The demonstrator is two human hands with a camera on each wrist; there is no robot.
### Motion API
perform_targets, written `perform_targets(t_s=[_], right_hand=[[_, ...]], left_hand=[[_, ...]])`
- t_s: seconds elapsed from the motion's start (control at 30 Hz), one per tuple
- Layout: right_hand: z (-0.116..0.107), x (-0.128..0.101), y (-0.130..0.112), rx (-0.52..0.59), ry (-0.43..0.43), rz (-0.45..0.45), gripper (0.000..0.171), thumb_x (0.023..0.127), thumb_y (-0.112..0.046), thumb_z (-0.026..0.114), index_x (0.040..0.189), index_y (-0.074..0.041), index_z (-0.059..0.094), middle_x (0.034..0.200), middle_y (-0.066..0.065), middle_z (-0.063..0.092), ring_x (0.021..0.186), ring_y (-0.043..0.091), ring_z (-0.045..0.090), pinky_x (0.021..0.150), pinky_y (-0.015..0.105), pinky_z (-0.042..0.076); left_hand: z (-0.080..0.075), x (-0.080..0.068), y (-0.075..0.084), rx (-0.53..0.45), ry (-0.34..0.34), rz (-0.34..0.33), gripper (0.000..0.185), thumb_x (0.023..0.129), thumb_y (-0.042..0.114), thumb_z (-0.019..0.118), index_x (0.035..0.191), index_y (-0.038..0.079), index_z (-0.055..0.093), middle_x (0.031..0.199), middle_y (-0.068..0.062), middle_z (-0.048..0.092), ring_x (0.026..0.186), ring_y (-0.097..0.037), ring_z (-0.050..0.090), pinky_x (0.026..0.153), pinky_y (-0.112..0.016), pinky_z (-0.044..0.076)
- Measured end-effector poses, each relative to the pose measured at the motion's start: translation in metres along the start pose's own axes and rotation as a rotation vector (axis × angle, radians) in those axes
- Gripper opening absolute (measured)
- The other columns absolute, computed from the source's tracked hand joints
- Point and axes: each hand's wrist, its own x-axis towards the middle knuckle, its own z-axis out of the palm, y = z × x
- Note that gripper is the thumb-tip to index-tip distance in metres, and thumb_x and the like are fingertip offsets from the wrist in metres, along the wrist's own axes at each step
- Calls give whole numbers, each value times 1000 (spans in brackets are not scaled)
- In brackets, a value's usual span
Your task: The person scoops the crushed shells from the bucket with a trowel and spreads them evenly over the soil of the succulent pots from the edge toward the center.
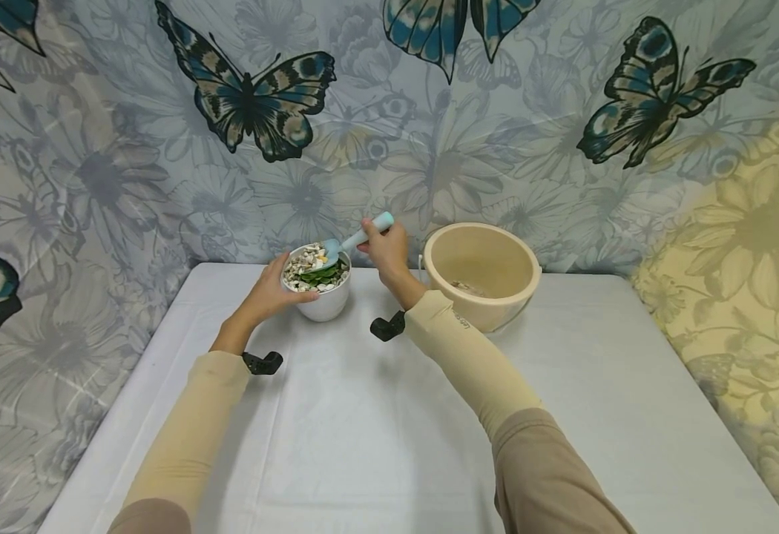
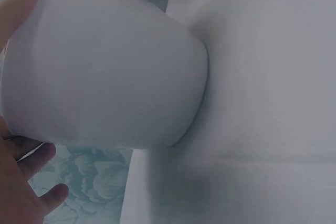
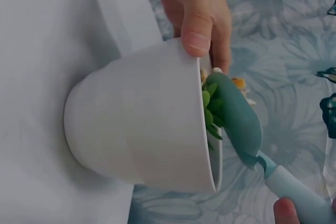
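Observation:
A white flowerpot (image 1: pixel 323 306) stands on the table near its far edge. Pebbles (image 1: pixel 304 259) and a green plant (image 1: pixel 325 275) with pointed leaves fill its top. My left hand (image 1: pixel 271 291) grips the pot at its left side, thumb on the near wall by the rim. My right hand (image 1: pixel 389 256) holds a light blue trowel (image 3: pixel 239 116) by its handle. The blade tilts over the pot's mouth, just above the leaves (image 3: pixel 211 107), and carries some pebbles. In the left wrist view the pot's wall (image 2: pixel 110 66) hides its contents.
Right of the pot stands a beige bucket (image 1: pixel 483 311) with a handle and a few pebbles (image 1: pixel 467 288) at its bottom. A white cloth (image 1: pixel 363 445) covers the table. Behind it hangs a curtain (image 1: pixel 443 163) with butterflies and flowers.

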Motion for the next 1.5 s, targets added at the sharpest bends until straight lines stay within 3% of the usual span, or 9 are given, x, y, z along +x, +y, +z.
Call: perform_targets(t_s=[0.23, 0.43, 0.57, 0.7, 0.83, 0.9, 1.07, 1.3, 1.5], right_hand=[[-1, -1, 2, -45, 7, 0, 32, 98, -23, 59, 117, 2, 53, 104, 18, 64, 72, 22, 69, 78, 34, 61], [-2, -1, -1, -54, -6, -21, 29, 98, -22, 60, 111, 3, 54, 92, 14, 61, 80, 35, 70, 84, 43, 59], [0, -2, -1, -79, -14, -16, 27, 98, -22, 61, 108, 3, 56, 89, 13, 62, 85, 40, 70, 79, 39, 60], [3, -3, -1, -130, -14, -9, 28, 97, -24, 61, 106, 2, 58, 90, 15, 63, 85, 37, 71, 66, 26, 60], [3, -1, -1, -129, -14, 0, 29, 98, -25, 60, 108, 2, 57, 91, 14, 62, 87, 38, 70, 62, 20, 57], [2, 0, -1, -125, -17, 13, 30, 98, -25, 60, 110, 2, 57, 91, 13, 62, 89, 39, 70, 62, 22, 56], [-1, 3, -1, -75, -27, 30, 30, 98, -22, 59, 113, 4, 55, 97, 16, 62, 88, 38, 70, 76, 35, 60], [-2, 3, 0, -54, -21, 33, 32, 97, -21, 60, 113, 6, 55, 98, 17, 62, 64, 12, 64, 76, 31, 61], [2, 1, 0, -87, 4, 16, 29, 97, -23, 62, 109, 3, 58, 99, 20, 65, 70, 21, 70, 76, 33, 61]], left_hand=[[8, -2, 2, -44, 51, 7, 125, 71, 61, 78, 158, 10, 6, 162, -21, 11, 149, -44, 14, 115, -67, 20], [12, -7, 6, -40, 78, -18, 125, 71, 63, 77, 158, 9, 5, 161, -24, 14, 148, -44, 17, 115, -65, 23], [10, -11, 8, -9, 57, -26, 125, 72, 64, 75, 158, 8, 3, 161, -25, 11, 147, -46, 16, 114, -66, 23], [5, -10, 8, 2, 20, -10, 125, 73, 63, 75, 157, 6, 2, 161, -25, 10, 148, -46, 14, 114, -67, 22], [5, -5, 5, -49, 3, 0, 126, 73, 61, 77, 157, 7, 1, 162, -22, 8, 149, -43, 13, 115, -66, 20], [5, -3, 3, -70, 7, 0, 126, 72, 60, 78, 158, 7, 1, 162, -21, 8, 149, -42, 13, 116, -65, 20], [8, -3, 2, -71, 31, -3, 126, 72, 60, 78, 158, 8, 3, 162, -21, 11, 149, -43, 15, 116, -65, 21], [12, -9, 6, -66, 54, -18, 125, 72, 62, 77, 158, 9, 2, 161, -24, 12, 148, -43, 16, 116, -65, 22], [5, -7, 6, -35, 3, -9, 125, 73, 61, 77, 158, 10, 2, 162, -23, 9, 149, -44, 13, 115, -66, 20]])
